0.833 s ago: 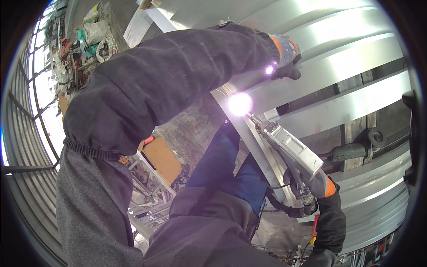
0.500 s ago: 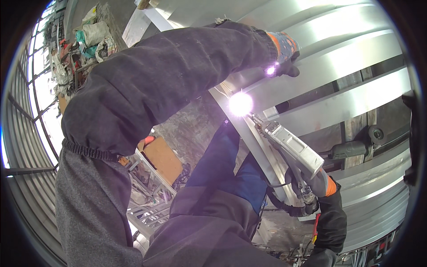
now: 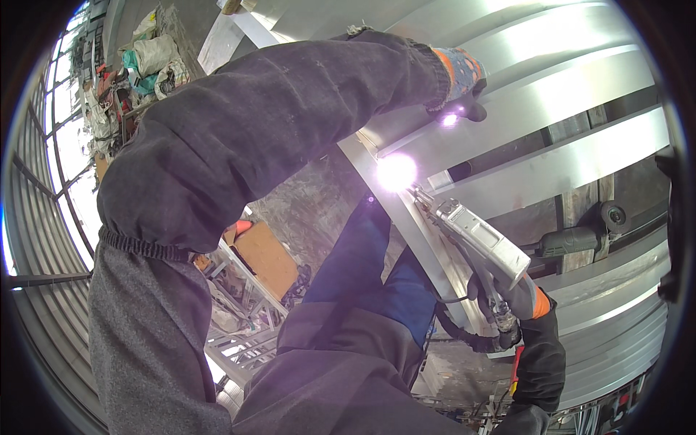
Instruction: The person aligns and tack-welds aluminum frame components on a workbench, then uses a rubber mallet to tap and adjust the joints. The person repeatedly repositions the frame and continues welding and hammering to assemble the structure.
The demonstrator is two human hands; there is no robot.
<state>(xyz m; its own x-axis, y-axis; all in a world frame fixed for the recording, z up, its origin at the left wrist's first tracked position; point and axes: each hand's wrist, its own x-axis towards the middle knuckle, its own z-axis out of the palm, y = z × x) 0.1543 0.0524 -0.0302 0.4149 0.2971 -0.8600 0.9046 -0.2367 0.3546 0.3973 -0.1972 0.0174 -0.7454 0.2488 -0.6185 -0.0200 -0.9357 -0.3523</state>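
A welding gun (image 3: 482, 241) with a silver boxy body is in my gloved right hand (image 3: 513, 293), whose fingers wrap its handle. At the gun's nozzle a glaring white-violet light (image 3: 396, 172) hides the spot where it meets the metal frame (image 3: 424, 239). My left hand (image 3: 462, 90), in a blue and orange glove with dark fingers, rests on the shiny metal slats (image 3: 500, 138) beyond the light. Its fingers show only in part; one stretches out to the right, and I see nothing held. My left forearm, in a dark sleeve, arches across the upper middle.
An angle grinder (image 3: 573, 243) lies among the slats at the right. A dark hose (image 3: 467, 337) trails from the gun beside my legs. Below on the floor are a brown board (image 3: 264, 259) and metal racks (image 3: 250, 348). Sacks and scraps (image 3: 152, 65) are piled at the far left.
The welding gun and its bright light have shifted very slightly right and down along the frame. My left hand stays nearly in place.
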